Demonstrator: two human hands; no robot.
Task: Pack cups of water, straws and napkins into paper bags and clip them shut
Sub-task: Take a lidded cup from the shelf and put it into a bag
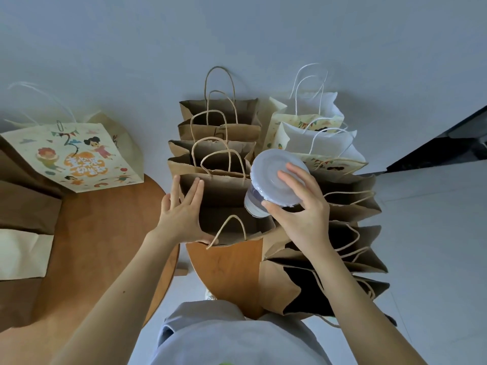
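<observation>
Two round desks with smooth orange-brown wooden tops: the centre desk (226, 270) and the left desk (100, 233).

The centre desk carries a row of brown kraft paper bags (218, 127), matte and creased, with sawtooth rims and twisted paper-cord handles. There are five, standing upright one behind another with mouths up. The nearest, the open brown bag (226, 204), gapes widest; its inside is in shadow and the contents cannot be told.

To the right is a second column of brown kraft bags (369, 259), leaning and overlapping. There are at least four; the exact count is unclear and their insides are dark.

Behind those are pale bags with white cord handles (316, 143), about three, some with a cartoon print.

On the left desk stands one cream cartoon-printed paper bag (79, 159), closed, with one metal paper clip (60, 126) on its top edge. Flat brown and white folded paper (23, 254) lies at the far left.

The left grip (184, 214) is released, its fingers straight and spread against the open bag's left wall and its thumb at the near rim.

The right grip (303, 214) grasps one clear plastic cup with a sealed frosted round lid (274, 175) by the lid rim. The cup is tilted, in the air over the right edge of the open bag's mouth.
</observation>
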